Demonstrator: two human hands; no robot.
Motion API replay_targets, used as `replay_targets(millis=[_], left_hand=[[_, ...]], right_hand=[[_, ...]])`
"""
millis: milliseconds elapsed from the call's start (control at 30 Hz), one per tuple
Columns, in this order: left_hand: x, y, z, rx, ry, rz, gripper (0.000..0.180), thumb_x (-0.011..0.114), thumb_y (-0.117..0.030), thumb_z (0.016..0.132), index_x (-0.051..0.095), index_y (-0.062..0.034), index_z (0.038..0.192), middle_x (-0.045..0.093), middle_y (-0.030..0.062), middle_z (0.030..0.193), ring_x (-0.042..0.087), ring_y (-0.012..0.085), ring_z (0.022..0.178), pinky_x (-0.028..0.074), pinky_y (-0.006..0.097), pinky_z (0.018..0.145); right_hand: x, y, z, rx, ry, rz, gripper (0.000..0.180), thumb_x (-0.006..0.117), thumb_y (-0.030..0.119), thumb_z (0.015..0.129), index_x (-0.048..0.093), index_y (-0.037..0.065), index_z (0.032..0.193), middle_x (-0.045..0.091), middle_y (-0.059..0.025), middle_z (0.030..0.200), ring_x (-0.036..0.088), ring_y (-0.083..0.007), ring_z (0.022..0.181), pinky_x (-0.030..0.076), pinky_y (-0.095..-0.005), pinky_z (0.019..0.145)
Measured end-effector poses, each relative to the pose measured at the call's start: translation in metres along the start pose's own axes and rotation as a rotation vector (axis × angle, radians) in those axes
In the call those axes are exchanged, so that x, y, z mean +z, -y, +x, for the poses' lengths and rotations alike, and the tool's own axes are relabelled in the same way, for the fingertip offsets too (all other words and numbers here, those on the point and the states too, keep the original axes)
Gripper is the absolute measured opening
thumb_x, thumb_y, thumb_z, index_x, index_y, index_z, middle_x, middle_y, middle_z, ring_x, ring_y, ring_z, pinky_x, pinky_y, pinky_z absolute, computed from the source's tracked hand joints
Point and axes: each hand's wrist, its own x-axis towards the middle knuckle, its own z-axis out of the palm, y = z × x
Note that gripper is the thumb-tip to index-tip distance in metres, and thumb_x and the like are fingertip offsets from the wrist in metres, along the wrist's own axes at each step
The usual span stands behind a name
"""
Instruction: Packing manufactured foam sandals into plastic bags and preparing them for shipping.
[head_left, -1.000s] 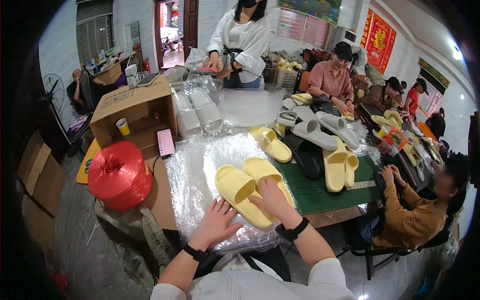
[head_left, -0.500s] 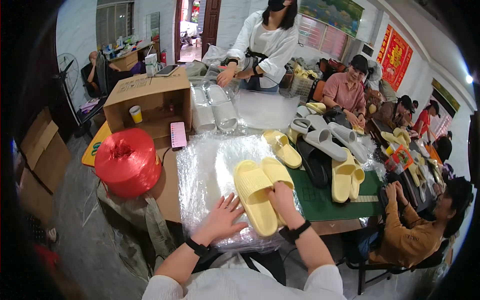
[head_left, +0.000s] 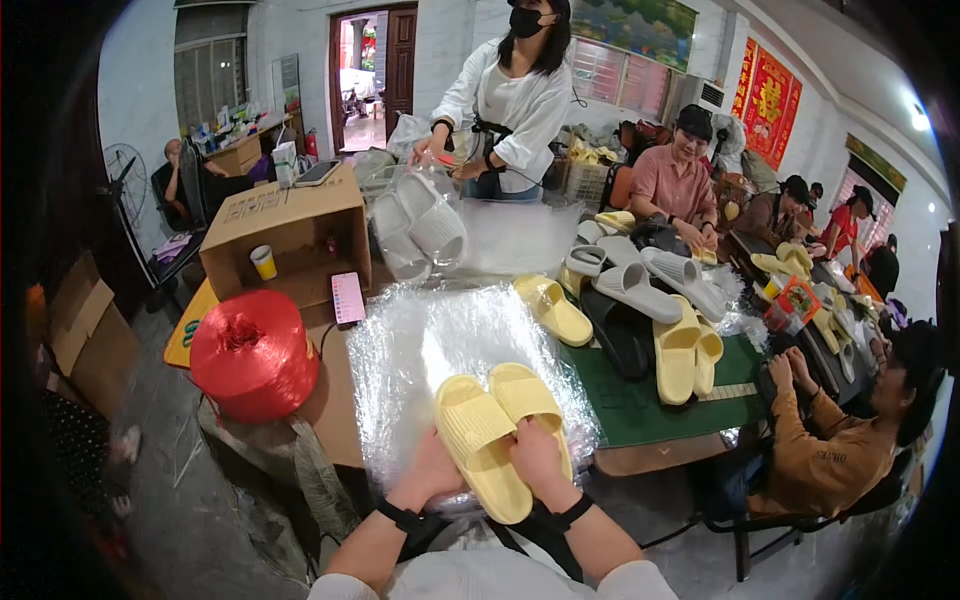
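A pair of yellow slippers [head_left: 481, 450] is tilted over a stack of clear plastic bags [head_left: 400, 345] close to my body. My right hand [head_left: 538, 458] is closed on the right-hand slipper, its fingers tucked in under the strap. At the left edge of the pair is my left hand [head_left: 428, 468], low over the bags. Its fingers are partly hidden by the slipper and blurred, so their grip does not show. Beyond the stack, to the right, lies another yellow slipper [head_left: 553, 310].
A red roll of twine [head_left: 252, 355] and an open cardboard box [head_left: 285, 225] stand left, near a pink-screened phone [head_left: 348, 298]. Grey, black and yellow slippers [head_left: 640, 290] crowd a green mat [head_left: 630, 405] at right. Across the table a masked person [head_left: 505, 100] handles bagged grey slippers [head_left: 420, 225].
The yellow slippers and my right hand have come nearer to me and slightly left. My left hand has moved in against the pair. The person opposite has lifted and tilted the bagged grey slippers.
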Motion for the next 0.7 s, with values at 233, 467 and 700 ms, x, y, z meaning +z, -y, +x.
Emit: replay_targets(millis=[233,467,700], left_hand=[[0.001,-0.001,0.000,0.021,-0.063,0.052,0.062,0.071,-0.042,0.077,0.061,-0.0132,0.131,0.062,0.0118,0.133,0.049,0.0331,0.131,0.030,0.051,0.112],[-0.008,-0.015,-0.053,0.022,0.102,0.357,0.096,0.071,-0.066,0.072,0.047,-0.0108,0.146,0.038,0.0191,0.154,0.025,0.0410,0.147,0.016,0.058,0.121],[-0.011,-0.015,-0.072,0.034,0.040,0.282,0.078,0.066,-0.060,0.083,0.047,-0.0191,0.146,0.035,0.0162,0.158,0.027,0.0441,0.146,0.022,0.059,0.118]], right_hand=[[0.009,0.003,-0.007,0.032,-0.222,0.043,0.023,0.066,0.016,0.084,0.062,0.001,0.102,0.064,-0.0197,0.103,0.065,-0.0403,0.086,0.053,-0.0501,0.072],[0.011,-0.005,-0.009,-0.016,-0.225,0.100,0.021,0.067,0.013,0.082,0.063,0.001,0.099,0.065,-0.0195,0.102,0.064,-0.0416,0.086,0.052,-0.0505,0.072],[-0.006,-0.005,-0.030,-0.011,-0.365,0.298,0.023,0.066,0.006,0.080,0.061,0.001,0.103,0.060,-0.0247,0.101,0.059,-0.0434,0.088,0.051,-0.0485,0.073]])
